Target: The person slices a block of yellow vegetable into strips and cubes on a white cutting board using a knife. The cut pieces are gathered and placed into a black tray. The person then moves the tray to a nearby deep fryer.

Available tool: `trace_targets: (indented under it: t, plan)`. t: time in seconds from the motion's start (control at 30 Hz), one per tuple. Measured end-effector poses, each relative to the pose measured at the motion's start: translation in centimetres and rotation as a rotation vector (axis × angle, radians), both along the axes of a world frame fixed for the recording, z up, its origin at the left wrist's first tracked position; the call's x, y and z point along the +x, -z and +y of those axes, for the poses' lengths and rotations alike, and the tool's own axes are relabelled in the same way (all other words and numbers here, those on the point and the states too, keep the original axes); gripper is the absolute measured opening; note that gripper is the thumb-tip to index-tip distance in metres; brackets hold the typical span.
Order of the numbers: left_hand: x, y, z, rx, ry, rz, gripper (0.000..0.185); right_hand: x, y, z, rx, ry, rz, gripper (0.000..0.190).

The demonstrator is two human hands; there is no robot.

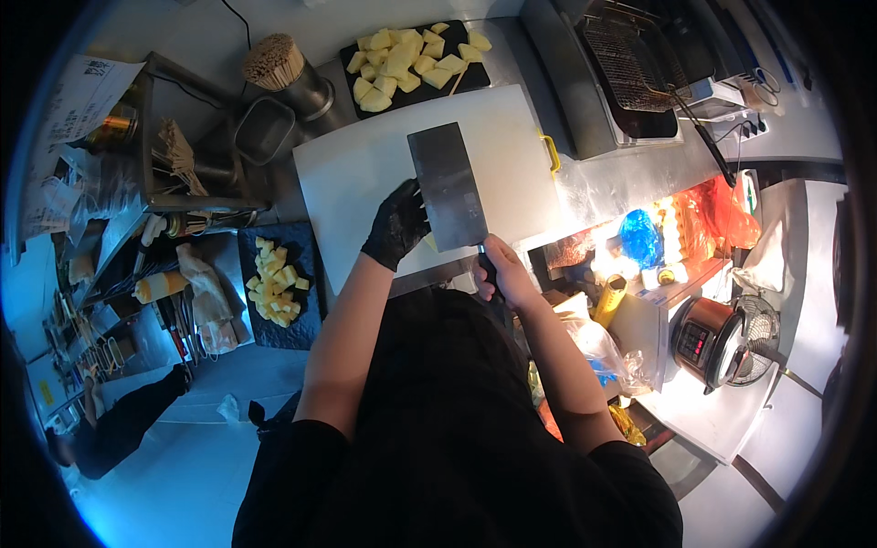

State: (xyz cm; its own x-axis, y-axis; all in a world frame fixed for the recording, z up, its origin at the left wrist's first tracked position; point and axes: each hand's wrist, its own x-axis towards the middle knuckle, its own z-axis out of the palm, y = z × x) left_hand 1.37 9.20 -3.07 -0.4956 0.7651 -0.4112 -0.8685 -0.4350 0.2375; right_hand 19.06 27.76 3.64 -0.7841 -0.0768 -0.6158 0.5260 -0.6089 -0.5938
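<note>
My right hand [507,270] is bare and wraps the dark handle of a broad Chinese cleaver [449,188]. Its blade lies face-up over a white cutting board [356,171]. Wearing a black glove, my left hand [399,222] is at the blade's left edge, fingertips partly hidden behind it; whether they grip anything is unclear. A pale yellow piece [430,242] peeks out between glove and blade. Beyond the board, large pale yellow chunks [397,58], perhaps potato, are heaped on a dark slab [476,77]. Smaller cubes [277,288] rest on another dark slab [305,240] at left.
Behind the board stand a metal canister of wooden skewers [274,61] and a small metal container [266,130]. A wire fry basket [637,75] is at the upper right. Lower right are an electric pressure cooker [706,339] and a fan [757,335]. Another person [123,428] is at far left.
</note>
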Motion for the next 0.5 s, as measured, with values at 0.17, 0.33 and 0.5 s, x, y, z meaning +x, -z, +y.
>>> trace_targets:
  t: [0.17,0.33,0.5]
  plan:
    - [0.5,-0.6,1.7,-0.012,0.062,-0.008,0.042,0.6,-0.7,1.7,-0.067,0.027,-0.081,0.028]
    - [0.9,1.7,5.0,-0.016,-0.010,-0.034,0.037,2.3,0.9,4.1,-0.018,0.132,-0.124,0.031]
    - [1.4,4.6,6.4,-0.018,-0.159,0.026,0.037,3.8,0.3,6.2,0.232,0.293,-0.135,0.028]
